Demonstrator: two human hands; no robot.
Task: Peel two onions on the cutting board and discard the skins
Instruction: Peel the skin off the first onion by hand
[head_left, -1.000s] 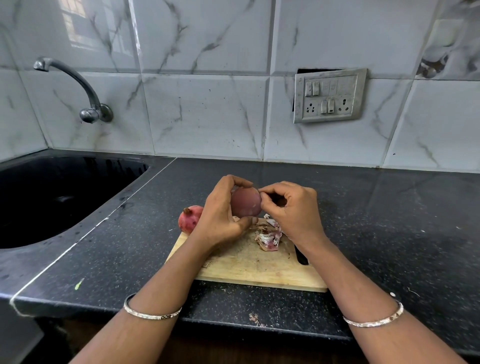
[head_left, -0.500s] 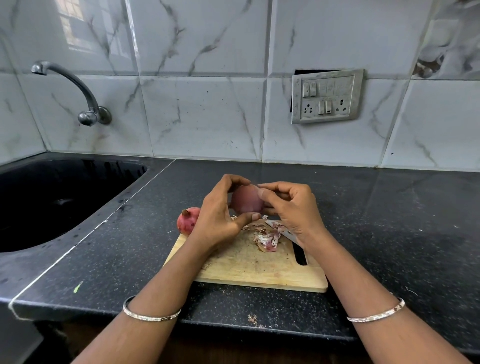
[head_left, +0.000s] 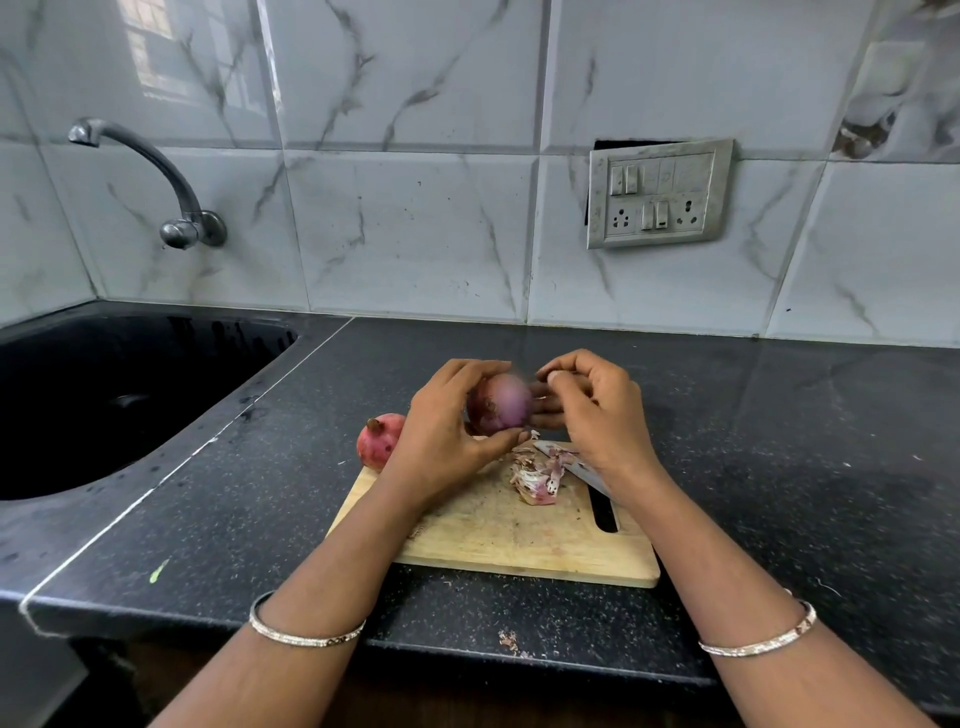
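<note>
We look down on a wall (head_left: 415, 234) of grey-veined white tiles, and below it a black speckled desk (head_left: 779, 441) that runs the full width of the view. A dark sink (head_left: 104, 405) is sunk into the desk at the left. Near the desk's front edge lies a wooden cutting board (head_left: 519, 540) with a slot handle on its right side.

Both forearms reach in from below, and the hands meet above the far half of the board. The left hand (head_left: 441, 431) grips the first onion (head_left: 501, 408), fingers curled over the top and thumb underneath, holding it clear of the board. That onion is purple and blurred. The right hand (head_left: 597, 410) sits just beside it, fingers curled, thumb against forefinger at the onion's upper right. We cannot tell whether they pinch a bit of skin.

On the wall we see a grey switch plate (head_left: 657, 192) at the right and a curved metal tap (head_left: 150, 176) over the sink.

The second onion (head_left: 379, 439), reddish and unpeeled, rests at the board's far left corner, partly behind the left wrist. A pile of skins (head_left: 537, 475) lies on the board under the hands, and a knife (head_left: 582, 467) lies just beside it, its handle hidden by the right wrist.

Each wrist wears a thin bangle (head_left: 306, 631). A few skin crumbs (head_left: 509, 642) sit at the desk's front edge.
</note>
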